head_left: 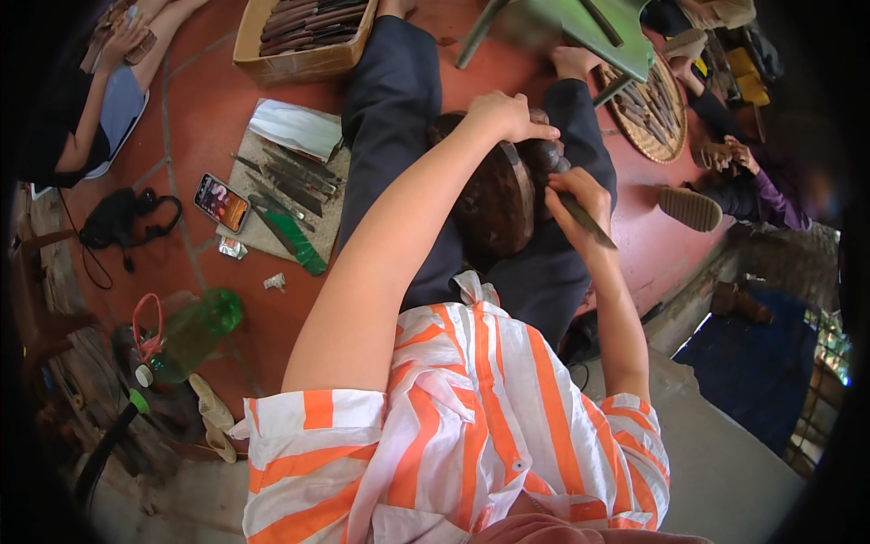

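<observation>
A dark brown wooden carving, with a broad rounded body and round lumps at its far right, rests between my legs. My left hand grips its far top, with the thumb stretched towards the lumps; some fingers are hidden behind the wood. Close by on the right, my right hand is closed around a narrow carving blade. One end of the blade sticks out back over my wrist. The other end is at the lumps, and I cannot tell whether it touches them.
Left of my leg, several metal carving tools lie on a mat beside a phone. A cardboard box of tools stands beyond. Also around are a green bottle, a black headset, a green chair, a woven basket and people seated on both sides.
</observation>
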Demonstrator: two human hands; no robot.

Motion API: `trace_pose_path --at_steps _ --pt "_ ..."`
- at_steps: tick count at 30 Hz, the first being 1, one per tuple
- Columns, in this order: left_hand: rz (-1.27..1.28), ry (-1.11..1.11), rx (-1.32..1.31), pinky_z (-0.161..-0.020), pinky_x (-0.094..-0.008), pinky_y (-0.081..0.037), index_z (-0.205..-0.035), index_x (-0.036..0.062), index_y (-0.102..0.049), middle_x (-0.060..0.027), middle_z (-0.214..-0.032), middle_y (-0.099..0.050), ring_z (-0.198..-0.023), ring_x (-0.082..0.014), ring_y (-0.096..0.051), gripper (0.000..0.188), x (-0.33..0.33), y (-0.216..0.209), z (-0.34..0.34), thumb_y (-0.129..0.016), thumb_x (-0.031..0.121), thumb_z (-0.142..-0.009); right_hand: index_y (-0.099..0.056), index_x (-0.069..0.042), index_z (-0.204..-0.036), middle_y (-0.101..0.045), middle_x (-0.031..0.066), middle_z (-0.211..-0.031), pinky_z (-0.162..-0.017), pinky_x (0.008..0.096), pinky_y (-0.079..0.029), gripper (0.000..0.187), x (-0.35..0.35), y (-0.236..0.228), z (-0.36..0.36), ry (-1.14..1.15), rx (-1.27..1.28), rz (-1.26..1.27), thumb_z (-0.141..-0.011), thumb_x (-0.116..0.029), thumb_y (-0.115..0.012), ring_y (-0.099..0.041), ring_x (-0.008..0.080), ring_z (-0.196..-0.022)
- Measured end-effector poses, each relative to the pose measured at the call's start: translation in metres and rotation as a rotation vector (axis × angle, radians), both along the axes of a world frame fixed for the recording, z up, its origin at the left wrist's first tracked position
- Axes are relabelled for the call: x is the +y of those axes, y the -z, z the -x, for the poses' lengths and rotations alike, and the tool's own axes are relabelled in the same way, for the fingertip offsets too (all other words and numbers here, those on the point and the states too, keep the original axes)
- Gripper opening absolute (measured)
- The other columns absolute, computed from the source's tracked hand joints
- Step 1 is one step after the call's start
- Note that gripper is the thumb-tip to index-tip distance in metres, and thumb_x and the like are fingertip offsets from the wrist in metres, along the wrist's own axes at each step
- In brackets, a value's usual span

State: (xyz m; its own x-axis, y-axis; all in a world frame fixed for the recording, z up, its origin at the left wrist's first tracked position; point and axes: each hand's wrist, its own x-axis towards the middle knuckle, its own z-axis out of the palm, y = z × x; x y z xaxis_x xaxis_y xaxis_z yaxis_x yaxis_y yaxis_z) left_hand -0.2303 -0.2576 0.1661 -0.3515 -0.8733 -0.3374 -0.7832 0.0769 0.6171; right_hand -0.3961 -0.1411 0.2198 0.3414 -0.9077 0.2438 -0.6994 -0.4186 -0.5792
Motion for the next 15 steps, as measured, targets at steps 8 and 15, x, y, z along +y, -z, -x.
trace_pose_path --at_steps 8,15 --pt "-0.060 0.048 0.010 -0.095 -0.0469 -0.044 -0.131 -0.0003 -0.047 -0.0260 -0.127 -0.052 -0.117 -0.0373 -0.054 0.108 -0.004 -0.001 -0.005 -0.049 0.086 -0.066 -0.062 0.004 -0.080 -0.061 0.0140 -0.076 -0.062 0.0320 -0.049 0.010 -0.005 -0.005 -0.004 -0.017 0.013 -0.054 -0.074 -0.003 -0.067 -0.063 0.0273 -0.067" --pt "-0.025 -0.029 -0.008 -0.092 -0.0418 -0.047 -0.125 0.0011 -0.055 -0.0191 -0.117 -0.061 -0.112 -0.0303 -0.059 0.101 0.001 0.001 -0.004 -0.055 0.083 -0.066 -0.063 0.004 -0.079 -0.062 0.0140 -0.077 -0.062 0.0332 -0.049 0.009 -0.007 -0.016 -0.007 0.001 0.044 -0.138 -0.073 -0.002 -0.066 -0.063 0.0280 -0.068"
